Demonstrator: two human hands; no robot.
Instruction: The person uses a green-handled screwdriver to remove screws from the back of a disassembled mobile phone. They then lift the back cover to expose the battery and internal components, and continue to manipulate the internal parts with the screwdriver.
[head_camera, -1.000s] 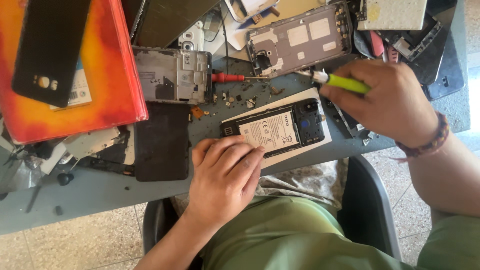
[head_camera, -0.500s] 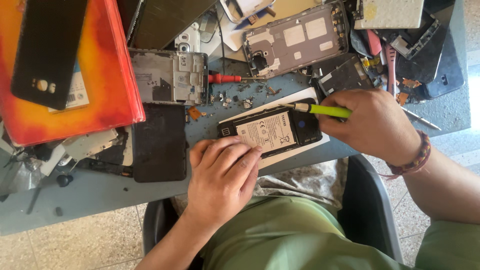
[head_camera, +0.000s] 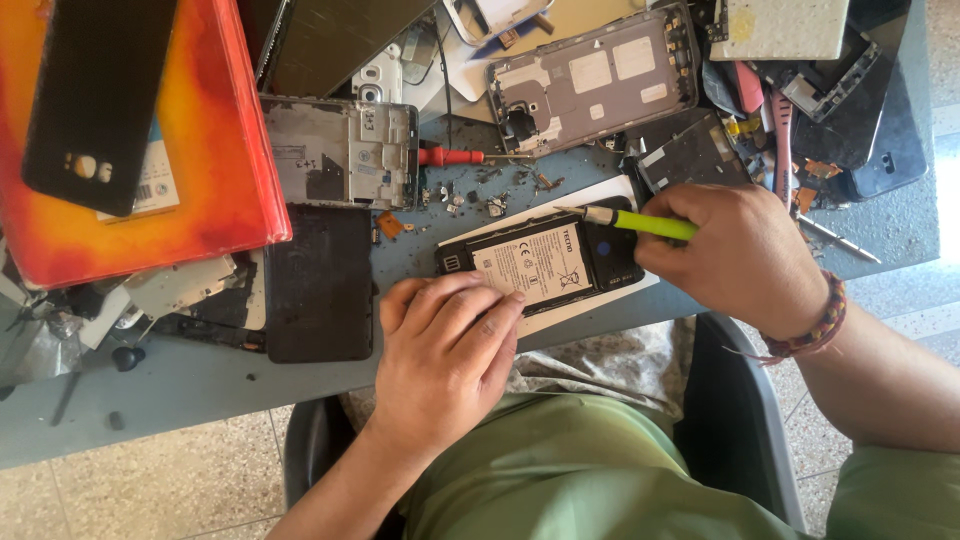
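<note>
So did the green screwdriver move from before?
Yes. The green screwdriver in the right hand slid left, from near the grey phone back onto the open phone.

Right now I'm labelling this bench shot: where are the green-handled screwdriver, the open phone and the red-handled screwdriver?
green-handled screwdriver (head_camera: 655, 225), head view, on its handle.
open phone (head_camera: 535, 262), head view, on its battery label.
red-handled screwdriver (head_camera: 450, 156), head view, on its handle.

Lime-green screwdriver (head_camera: 640, 223). Black phone (head_camera: 545, 262) with white battery label, on white sheet (head_camera: 590, 305). Orange-red folder (head_camera: 215, 150) upper left. Grey-blue surface (head_camera: 200, 375). Red screwdriver (head_camera: 450, 156). Multicoloured beaded bracelet (head_camera: 815, 325).
</note>
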